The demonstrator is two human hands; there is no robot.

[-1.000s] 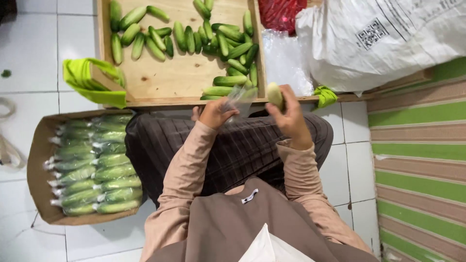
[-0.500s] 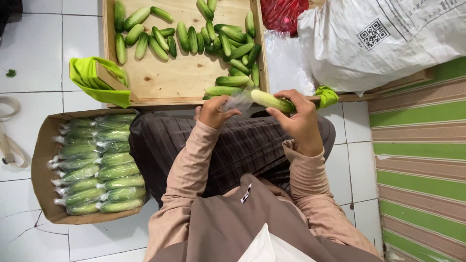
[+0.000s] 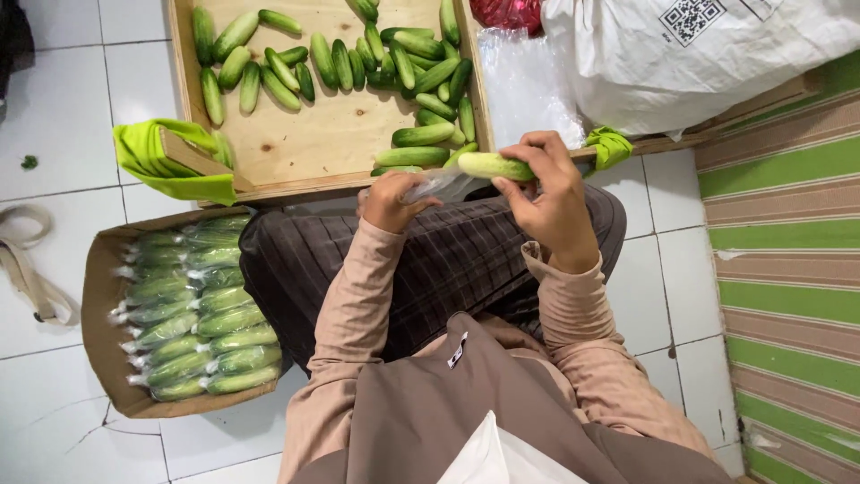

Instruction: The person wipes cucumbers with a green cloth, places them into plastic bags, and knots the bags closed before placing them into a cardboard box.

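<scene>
The right hand is closing its thumb and fingers around a pale green cucumber, gripping it near its right end and holding it level just above the near edge of the tray. The left hand is pinching the loose end of a thin clear plastic sleeve, its fingers together on the film. The sleeve is stretching from that pinch up to the cucumber's left end; whether the tip is already lying inside the film is hard to tell, since the plastic is glinting there.

Both hands are working over the person's lap, which a dark striped cloth is covering. Just beyond the hands, a shallow plywood tray is holding loose green cucumbers, most of them crowding its right half. A bright green cloth is draping over the tray's near left corner. To the person's left, an open brown cardboard box is sitting on the white tiled floor, holding two rows of cucumbers already wrapped in clear plastic. To the right of the tray, a large white sack is resting beside a stack of clear plastic bags.
</scene>
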